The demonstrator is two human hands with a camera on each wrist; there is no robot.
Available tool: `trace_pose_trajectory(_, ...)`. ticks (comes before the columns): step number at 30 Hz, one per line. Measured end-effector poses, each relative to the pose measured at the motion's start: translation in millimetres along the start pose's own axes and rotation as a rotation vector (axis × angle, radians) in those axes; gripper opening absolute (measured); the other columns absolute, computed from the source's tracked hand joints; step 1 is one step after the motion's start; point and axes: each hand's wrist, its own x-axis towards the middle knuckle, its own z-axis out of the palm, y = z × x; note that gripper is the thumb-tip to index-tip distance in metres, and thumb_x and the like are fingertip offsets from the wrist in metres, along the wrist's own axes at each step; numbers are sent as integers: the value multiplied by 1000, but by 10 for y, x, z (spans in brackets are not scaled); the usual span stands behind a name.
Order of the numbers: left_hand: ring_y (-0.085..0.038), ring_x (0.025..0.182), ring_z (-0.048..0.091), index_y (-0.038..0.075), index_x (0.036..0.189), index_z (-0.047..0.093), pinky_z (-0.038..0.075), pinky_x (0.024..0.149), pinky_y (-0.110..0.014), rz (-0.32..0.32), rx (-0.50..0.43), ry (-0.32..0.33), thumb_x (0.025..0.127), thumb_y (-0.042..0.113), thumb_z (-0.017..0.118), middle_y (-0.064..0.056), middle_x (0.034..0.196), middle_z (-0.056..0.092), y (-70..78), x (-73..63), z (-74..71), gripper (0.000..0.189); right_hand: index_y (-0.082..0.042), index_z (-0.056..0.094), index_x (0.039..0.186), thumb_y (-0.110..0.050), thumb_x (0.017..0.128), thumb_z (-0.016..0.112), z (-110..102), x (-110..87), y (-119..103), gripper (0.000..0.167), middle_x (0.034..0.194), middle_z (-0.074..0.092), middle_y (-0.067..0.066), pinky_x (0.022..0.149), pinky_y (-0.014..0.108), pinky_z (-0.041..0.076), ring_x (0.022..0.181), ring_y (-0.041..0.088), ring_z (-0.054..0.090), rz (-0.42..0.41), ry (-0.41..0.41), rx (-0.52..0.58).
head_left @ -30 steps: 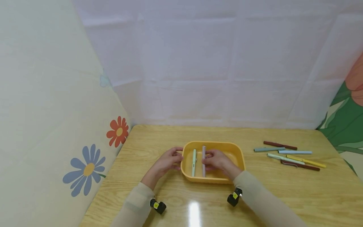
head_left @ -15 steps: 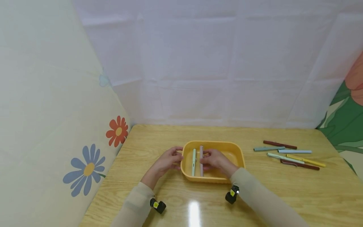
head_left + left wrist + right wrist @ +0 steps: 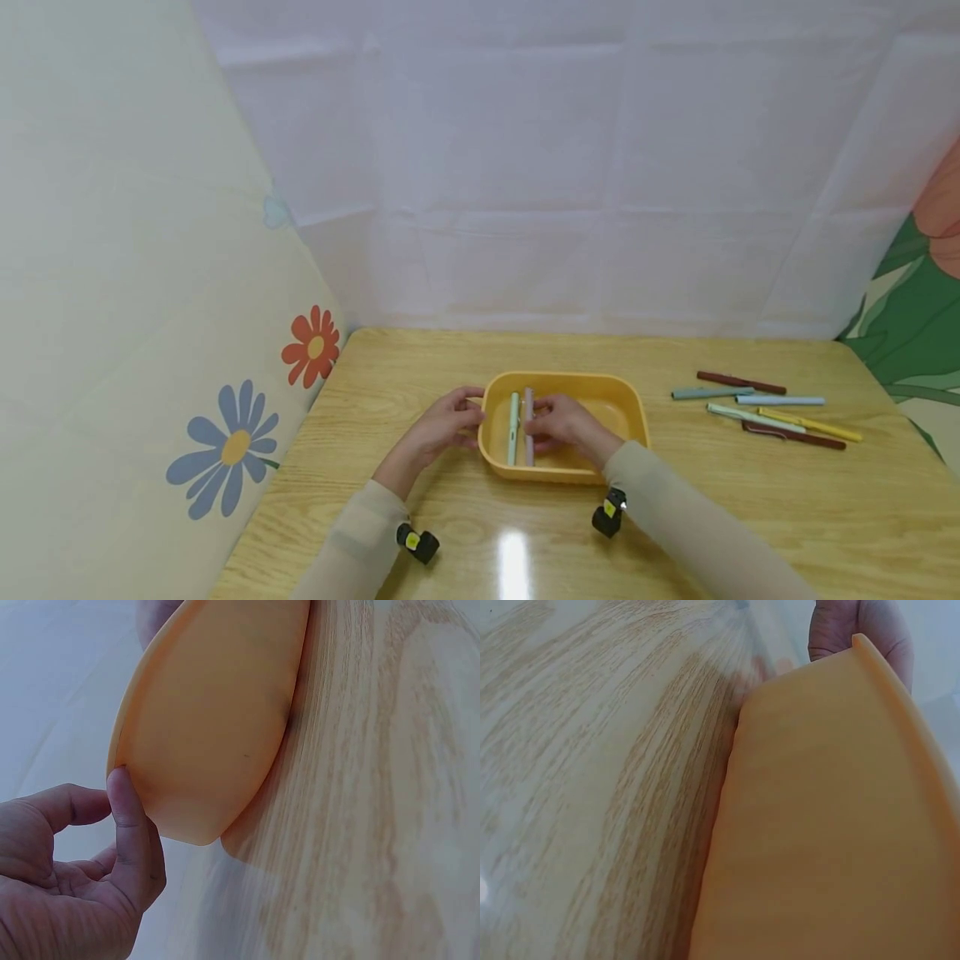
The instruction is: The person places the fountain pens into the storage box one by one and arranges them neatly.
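Observation:
A yellow plastic tray point(image 3: 600, 385) stands on the table. My left hand point(image 3: 447, 427) holds its left end, with bent fingers and thumb at the rim; in the left wrist view a fingertip point(image 3: 120, 780) lies against the outer wall. Inside the tray, my right hand point(image 3: 567, 423) pinches a lavender pen point(image 3: 529, 404), which points front to back. Just left of it and roughly parallel lies a light green pen point(image 3: 513, 429). In the right wrist view the tray wall point(image 3: 825, 810) hides the right fingers and the pen.
Several pens lie in a loose group at the right of the table point(image 3: 420, 367): a dark red pen point(image 3: 738, 384), a grey-green one point(image 3: 705, 394), a pale blue one point(image 3: 783, 402), a yellow one point(image 3: 821, 427) and others crossing. A white cloth point(image 3: 495, 167) hangs behind.
My right hand has moved left inside the tray, bringing the lavender pen closer to the light green pen. The left hand and the tray have stayed in place.

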Motion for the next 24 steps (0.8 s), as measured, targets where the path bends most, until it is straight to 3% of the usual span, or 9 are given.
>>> trace_pose_trajectory(24, -20, 89, 62, -3, 147, 40, 59, 68, -30, 2, 6, -16, 98, 6, 57, -14, 107, 55, 18, 1, -11, 52, 15, 46, 138, 6, 89, 70, 56, 15, 3, 55, 100, 67, 18, 68, 32, 62, 76, 20, 67, 16, 0, -45)
